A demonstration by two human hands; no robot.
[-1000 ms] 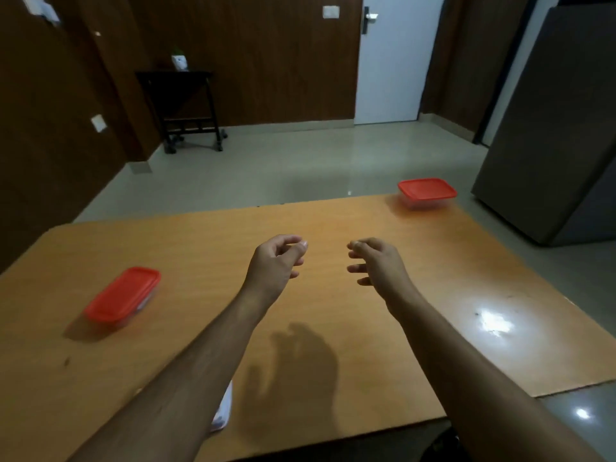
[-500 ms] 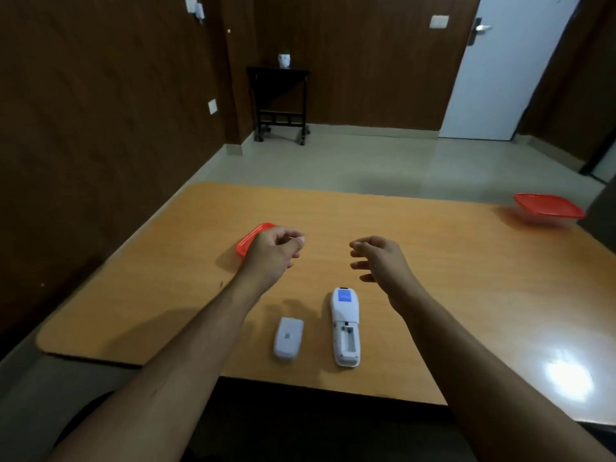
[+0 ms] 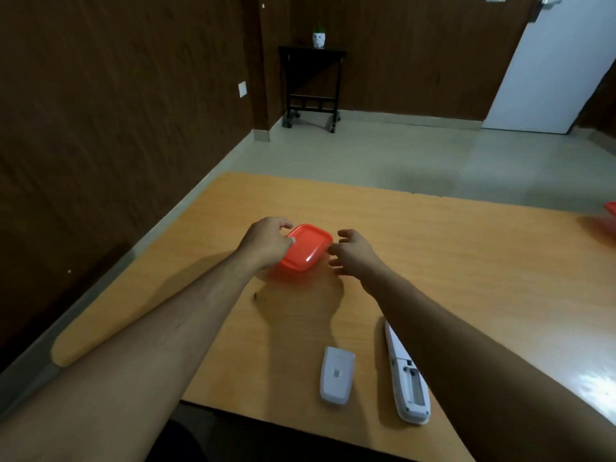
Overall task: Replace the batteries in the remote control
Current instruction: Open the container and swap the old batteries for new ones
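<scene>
A white remote control [image 3: 407, 381] lies face down near the table's front edge, its battery compartment open; my right forearm partly hides it. Its loose white battery cover [image 3: 336, 375] lies just to its left. Farther back sits a small box with a red lid [image 3: 305, 251]. My left hand [image 3: 266, 243] grips the box's left side, thumb on the lid's edge. My right hand [image 3: 355, 253] hovers at the box's right edge with fingers spread, fingertips at or very near the lid. No batteries are visible.
The wooden table [image 3: 450, 261] ends close to a dark wall on the left. A second red-lidded box [image 3: 610, 215] peeks in at the right edge. A black side table [image 3: 311, 85] and a white door [image 3: 546, 68] stand beyond the tiled floor.
The view swung left and down. Both hands reached forward to the red-lidded box; my left hand took hold of its side and my right hand came up to its right edge.
</scene>
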